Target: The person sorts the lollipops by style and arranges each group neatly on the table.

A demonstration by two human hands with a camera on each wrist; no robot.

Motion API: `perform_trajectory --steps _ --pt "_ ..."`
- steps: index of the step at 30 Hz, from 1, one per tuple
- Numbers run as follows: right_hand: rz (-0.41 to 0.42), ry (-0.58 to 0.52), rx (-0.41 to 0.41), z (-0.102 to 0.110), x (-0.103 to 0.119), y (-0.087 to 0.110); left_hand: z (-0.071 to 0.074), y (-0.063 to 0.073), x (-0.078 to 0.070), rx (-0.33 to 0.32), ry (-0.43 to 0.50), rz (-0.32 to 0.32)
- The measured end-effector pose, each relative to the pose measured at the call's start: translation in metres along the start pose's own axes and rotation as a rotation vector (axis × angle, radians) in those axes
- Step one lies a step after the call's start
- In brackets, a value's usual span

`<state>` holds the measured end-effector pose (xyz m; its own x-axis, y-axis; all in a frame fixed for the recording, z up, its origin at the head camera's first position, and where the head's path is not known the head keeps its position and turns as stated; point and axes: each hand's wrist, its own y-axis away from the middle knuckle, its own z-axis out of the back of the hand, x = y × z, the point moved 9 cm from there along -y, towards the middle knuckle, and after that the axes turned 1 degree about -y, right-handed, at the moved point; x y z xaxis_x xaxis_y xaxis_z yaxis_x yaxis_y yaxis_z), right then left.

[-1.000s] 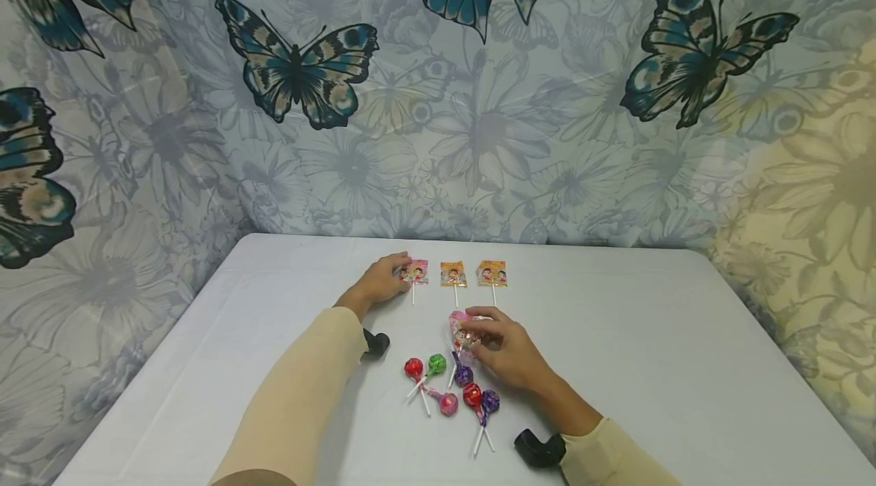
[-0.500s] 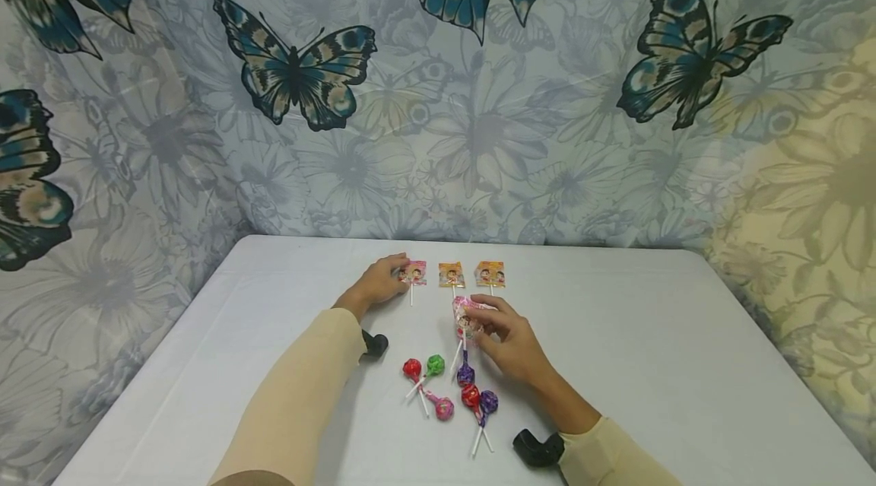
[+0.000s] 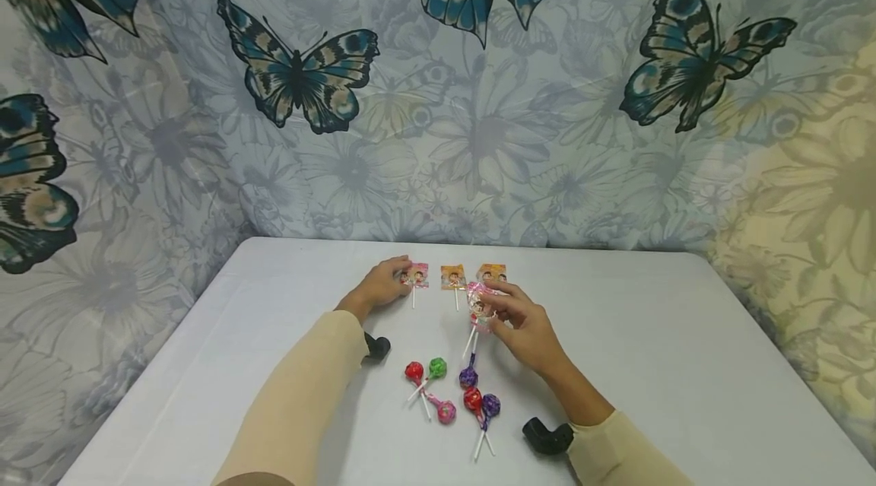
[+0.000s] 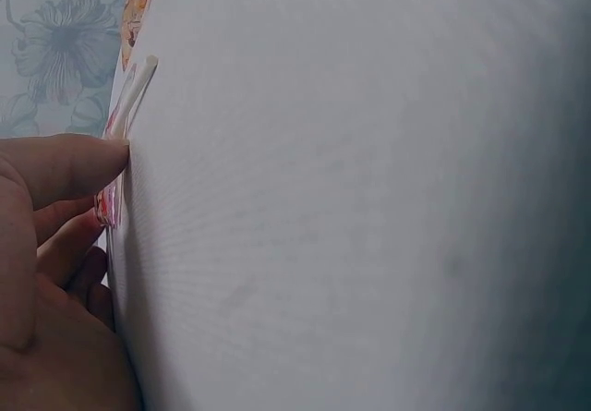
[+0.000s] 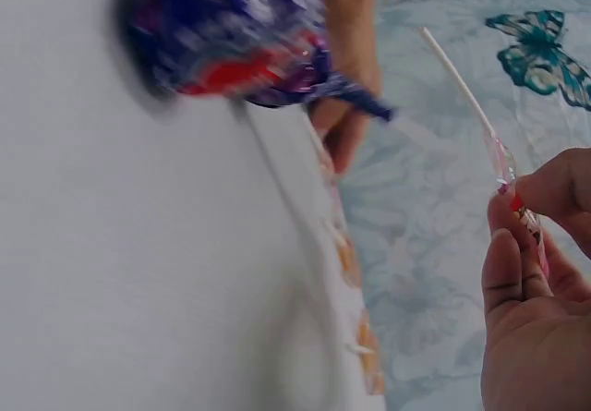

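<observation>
At the far side of the table, my left hand (image 3: pixel 379 284) holds a flat pink-wrapped lollipop (image 3: pixel 419 274) by its wrapper, thumb and fingers at its edges. In the left wrist view its white stick (image 4: pixel 138 95) points past the thumb. My right hand (image 3: pixel 532 328) pinches another pink-wrapped lollipop (image 3: pixel 477 309) between thumb and fingers, raised over the table with its stick down toward me. The right wrist view shows this lollipop (image 5: pixel 524 212) edge-on in the fingers. Two orange-wrapped lollipops, one in the middle (image 3: pixel 452 277) and one at right (image 3: pixel 493 271), lie in line with the left pink one.
Nearer me on the white table (image 3: pixel 630 349) lie round lollipops: a red one (image 3: pixel 414 371), a green one (image 3: pixel 437 368), a pink one (image 3: pixel 446 413), a second red one (image 3: pixel 473 398) and purple ones (image 3: pixel 490 405). Butterfly-printed cloth (image 3: pixel 479 136) hangs behind the table.
My right hand has moved away from me and slightly right, carrying the pink lollipop toward the orange ones. My left hand stays on its lollipop.
</observation>
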<state>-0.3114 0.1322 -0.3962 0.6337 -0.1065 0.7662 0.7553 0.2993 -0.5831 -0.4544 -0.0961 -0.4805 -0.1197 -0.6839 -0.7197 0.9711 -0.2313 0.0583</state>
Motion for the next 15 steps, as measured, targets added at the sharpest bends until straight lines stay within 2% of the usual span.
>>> perform_trajectory --steps 6,11,15 --pt "-0.096 0.005 -0.012 0.019 0.015 -0.016 -0.002 0.000 0.001 0.012 -0.019 0.016" --pt "-0.147 0.009 -0.022 0.040 0.001 -0.026 0.000 -0.002 0.001 0.003 -0.004 0.009" --pt "-0.175 0.017 0.001 0.054 -0.013 -0.032 0.000 -0.002 0.002 0.005 -0.008 0.014"
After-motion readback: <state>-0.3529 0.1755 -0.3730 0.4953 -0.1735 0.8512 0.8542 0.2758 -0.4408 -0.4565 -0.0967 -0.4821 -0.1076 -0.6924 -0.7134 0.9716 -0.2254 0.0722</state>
